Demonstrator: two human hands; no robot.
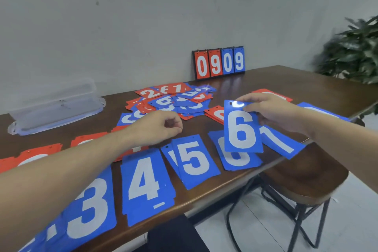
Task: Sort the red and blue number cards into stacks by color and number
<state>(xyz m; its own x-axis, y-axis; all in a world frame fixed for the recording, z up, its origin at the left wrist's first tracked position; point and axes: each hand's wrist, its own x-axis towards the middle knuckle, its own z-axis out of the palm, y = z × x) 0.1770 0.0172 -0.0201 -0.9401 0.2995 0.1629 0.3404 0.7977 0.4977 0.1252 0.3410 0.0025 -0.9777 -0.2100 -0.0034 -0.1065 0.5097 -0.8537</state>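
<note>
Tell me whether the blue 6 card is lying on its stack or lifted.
Lifted. The right hand pinches the blue 6 card by its top edge, tilted up above the blue stack below it.

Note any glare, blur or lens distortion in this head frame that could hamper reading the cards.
Head view: glare whitens the top corner of the blue 6 card beside the right hand; the plant at the right edge is smeared; wide-angle stretch enlarges the near blue 3 card; digits in the unsorted pile are soft and partly hidden; the scoreboard reads clearly.
</note>
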